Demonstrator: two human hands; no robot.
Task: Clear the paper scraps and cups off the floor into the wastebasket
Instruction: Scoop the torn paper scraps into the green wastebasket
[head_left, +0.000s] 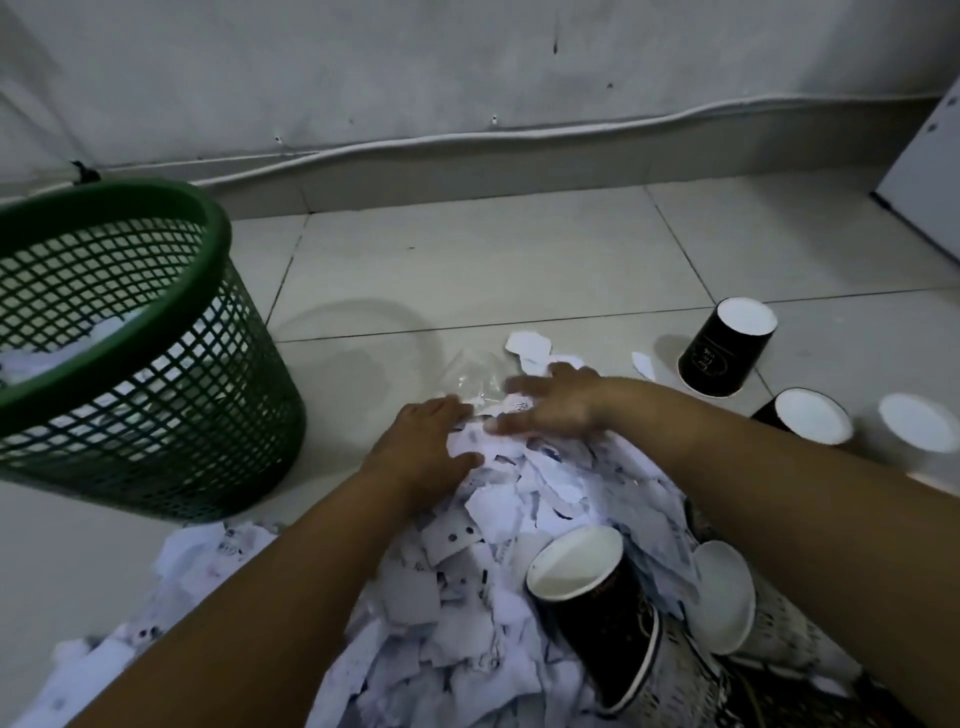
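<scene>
In the head view, both bare hands reach forward over a big heap of paper scraps (519, 525) that covers the tiled floor (493, 260) in front of the person. The left hand (426, 447) lies flat on the far left edge of the heap, its fingers spread and not closed around anything. The right hand (550, 400) rests palm down on the far end of the heap, also with the fingers stretched out; it is blurred, so I cannot tell for sure if some scrap is pinched below it. Just beyond the fingertips lies a piece of clear plastic film (475, 374), and a few loose white scraps sit beside it. The green mesh wastebasket (156, 415) stands on the floor to the left, tilted in this wide view, and it already holds some white paper inside. A black paper cup (597, 613) lies tilted in the heap near the right forearm, its white inside turned up, and a second cup with a pale patterned wall (727, 597) lies just beside it. To the right, another black cup (724, 348) lies on the floor with its open mouth facing up and away, and two more cups (810, 415) are near the right edge, partly hidden. A white cable (467, 140) runs along the bottom of the wall behind.
</scene>
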